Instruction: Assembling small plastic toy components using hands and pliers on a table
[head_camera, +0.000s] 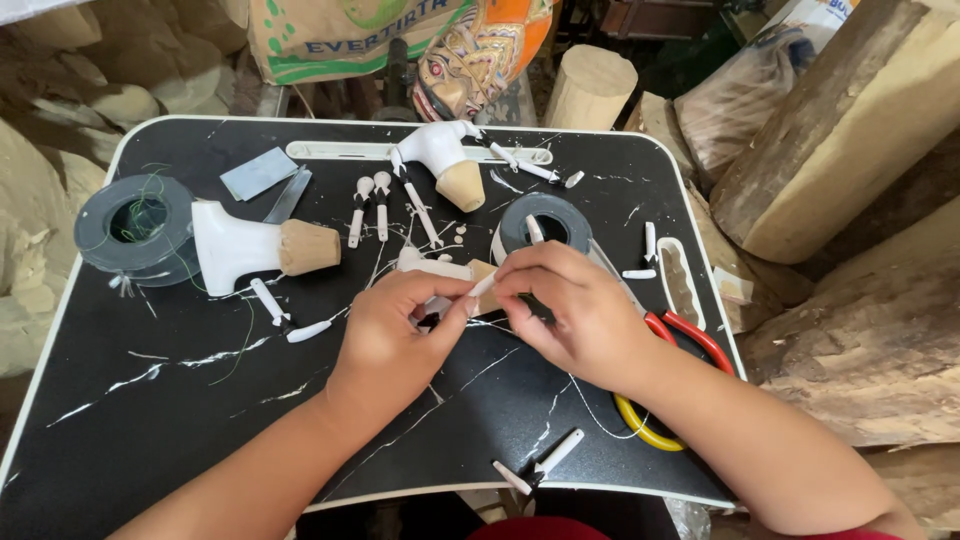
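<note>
Under my hands sits the black lap table (150, 400), streaked with white. Beyond and left of the grip lie two white carved bodies with bare wood ends (262, 247) and a grey tape roll (135, 228); a second roll (545, 222) lies just past my fingers. My left hand (395, 335) and right hand (570, 310) both pinch closed on one small white stick piece (483, 286), held between them above the table. I judge assembly partly done: several loose painted sticks (380, 205) lie unattached. The piece's far end and whatever thread I am working are hidden by my fingers.
</note>
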